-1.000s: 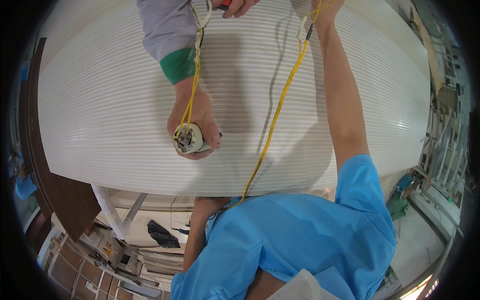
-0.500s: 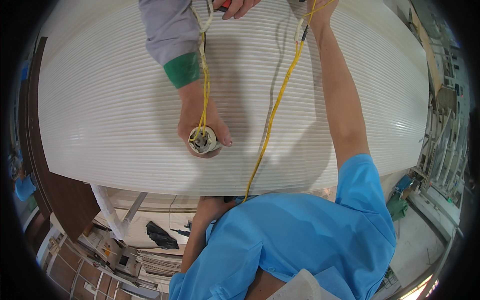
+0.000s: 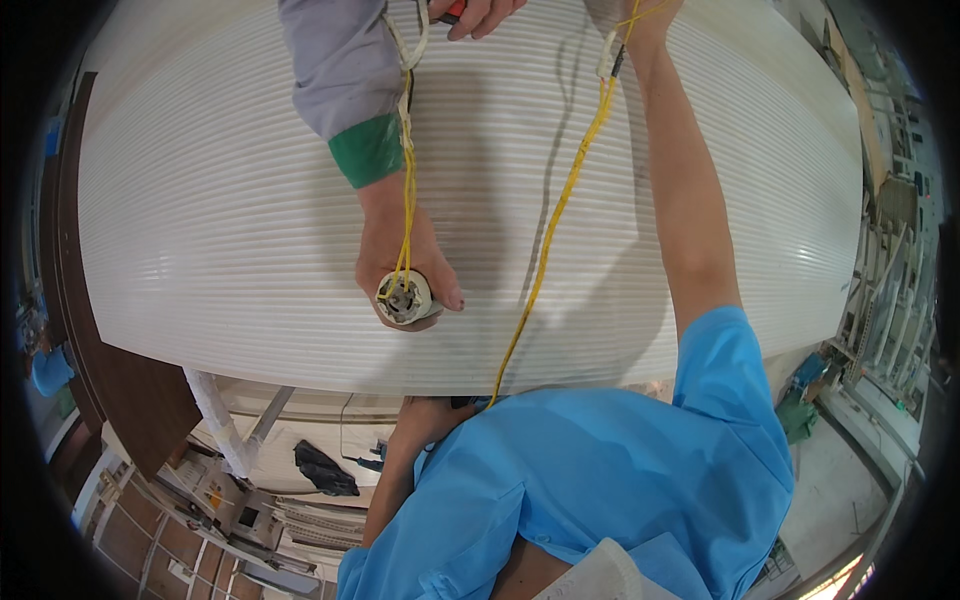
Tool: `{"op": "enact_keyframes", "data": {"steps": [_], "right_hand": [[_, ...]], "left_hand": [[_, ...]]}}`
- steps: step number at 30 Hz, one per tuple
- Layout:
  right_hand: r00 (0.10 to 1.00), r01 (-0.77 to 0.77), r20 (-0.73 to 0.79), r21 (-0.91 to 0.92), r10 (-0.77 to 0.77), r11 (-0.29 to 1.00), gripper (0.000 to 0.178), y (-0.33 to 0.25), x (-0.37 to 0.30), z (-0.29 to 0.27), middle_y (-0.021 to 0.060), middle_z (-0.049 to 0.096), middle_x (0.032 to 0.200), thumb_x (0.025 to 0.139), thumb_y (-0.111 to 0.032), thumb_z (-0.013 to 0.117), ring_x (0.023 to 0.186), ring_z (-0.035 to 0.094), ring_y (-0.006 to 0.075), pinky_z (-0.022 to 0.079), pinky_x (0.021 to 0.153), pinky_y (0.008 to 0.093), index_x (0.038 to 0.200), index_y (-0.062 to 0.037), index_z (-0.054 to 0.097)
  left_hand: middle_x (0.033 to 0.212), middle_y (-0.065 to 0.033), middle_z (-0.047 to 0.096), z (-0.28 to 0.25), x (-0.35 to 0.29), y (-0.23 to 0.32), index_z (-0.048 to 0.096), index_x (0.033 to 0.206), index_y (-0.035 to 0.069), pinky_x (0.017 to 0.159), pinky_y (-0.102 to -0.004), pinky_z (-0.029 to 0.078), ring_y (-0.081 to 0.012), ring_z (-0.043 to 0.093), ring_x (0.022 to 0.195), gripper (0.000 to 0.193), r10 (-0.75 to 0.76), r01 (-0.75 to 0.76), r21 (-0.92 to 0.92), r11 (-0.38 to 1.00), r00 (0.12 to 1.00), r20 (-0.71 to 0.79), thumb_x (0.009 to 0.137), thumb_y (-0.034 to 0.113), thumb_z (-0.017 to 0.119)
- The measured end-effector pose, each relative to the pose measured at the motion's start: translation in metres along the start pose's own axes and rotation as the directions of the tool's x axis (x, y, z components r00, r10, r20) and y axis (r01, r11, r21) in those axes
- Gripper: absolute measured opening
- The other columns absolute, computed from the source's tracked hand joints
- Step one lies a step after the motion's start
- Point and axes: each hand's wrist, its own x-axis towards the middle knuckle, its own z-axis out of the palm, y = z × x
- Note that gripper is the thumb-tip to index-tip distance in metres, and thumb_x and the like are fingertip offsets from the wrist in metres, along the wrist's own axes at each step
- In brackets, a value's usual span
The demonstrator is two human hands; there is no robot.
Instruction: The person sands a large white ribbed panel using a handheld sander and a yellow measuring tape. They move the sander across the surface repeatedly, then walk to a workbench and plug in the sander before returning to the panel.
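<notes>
My right hand (image 3: 652, 22) is at the top edge, partly cut off, closed on thin yellow wires (image 3: 632, 20). Just below it, the wires join a white connector (image 3: 607, 54) and a yellow cable (image 3: 557, 215), which runs down to the board's near edge by my waist. There my left hand (image 3: 432, 418) is curled around something dark, mostly hidden by my blue shirt. Left of the cable, a co-worker's hand (image 3: 395, 240) with a green cuff holds a round white socket-like fitting (image 3: 404, 298), with yellow wires entering its open face.
A wide white ribbed board (image 3: 250, 240) spans the view. The co-worker's other hand (image 3: 485, 15) grips a red-and-black object at the top. A dark brown panel (image 3: 150, 400) stands left. Below the board lie a black bag (image 3: 325, 468) and a white-wrapped leg (image 3: 218, 420). Racks (image 3: 885, 290) stand right.
The co-worker's hand has lowered the round fitting slightly toward me. My right hand and the yellow wires have shifted a little to the right. My left hand stays by the board's edge.
</notes>
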Motion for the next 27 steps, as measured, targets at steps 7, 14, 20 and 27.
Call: {"op": "enact_keyframes", "data": {"steps": [7, 14, 20, 27], "right_hand": [[0.988, 0.151, -0.016, -0.049, -0.152, 0.987, 0.019, -0.019, 0.015, -0.004, 0.0056, 0.065, 0.072, 0.079, -0.016, 0.081, 0.065, 0.06, 0.0168, 0.048, 0.059, 0.0359, 0.085, -0.0023, 0.069], [0.995, 0.093, -0.017, -0.055, -0.094, 0.994, 0.016, -0.005, 0.017, -0.002, 0.008, 0.068, 0.076, 0.081, -0.015, 0.079, 0.067, 0.062, 0.0181, 0.05, 0.061, 0.0365, 0.085, -0.0012, 0.072], [0.999, 0.002, -0.044, 0.059, 0.001, 0.998, 0.013, 0.006, 0.007, 0.009, 0.0078, 0.07, 0.08, 0.082, -0.012, 0.079, 0.068, 0.064, 0.0197, 0.052, 0.062, 0.0393, 0.086, -0.0018, 0.072], [0.951, 0.295, -0.117, 0.053, -0.287, 0.954, 0.012, -0.069, 0.016, -0.026, 0.0032, 0.064, 0.078, 0.088, -0.017, 0.073, 0.076, 0.06, 0.0148, 0.051, 0.073, 0.0343, 0.088, -0.0045, 0.071]], "left_hand": [[0.136, -0.0221, 0.066, 0.007, 0.004, -0.009, 0.065, 0.138, 0.006, 0.113, -0.0482, 0.045, -0.0408, 0.059, 0.131, 0.063, 0.009, -0.007, -0.04, 0.999, 0.999, 0.037, 0.085, 0.038, 0.08], [0.129, -0.0229, 0.071, 0.011, 0.005, -0.012, 0.068, 0.132, 0.002, 0.105, -0.0456, 0.05, -0.0383, 0.066, 0.123, 0.057, 0.107, -0.115, -0.076, 0.99, 0.989, -0.098, 0.086, 0.031, 0.084], [0.131, -0.0225, 0.07, 0.002, 0.004, -0.004, 0.068, 0.133, 0.004, 0.107, -0.0466, 0.049, -0.0398, 0.064, 0.124, 0.056, -0.005, 0.01, -0.117, 0.993, 0.999, 0.045, 0.087, 0.032, 0.081], [0.14, -0.0269, 0.064, 0.0, -0.001, -0.011, 0.06, 0.144, 0.003, 0.117, -0.0495, 0.041, -0.045, 0.055, 0.136, 0.074, 0.094, -0.092, 0.038, 0.995, 0.992, -0.079, 0.084, 0.042, 0.079]]}}
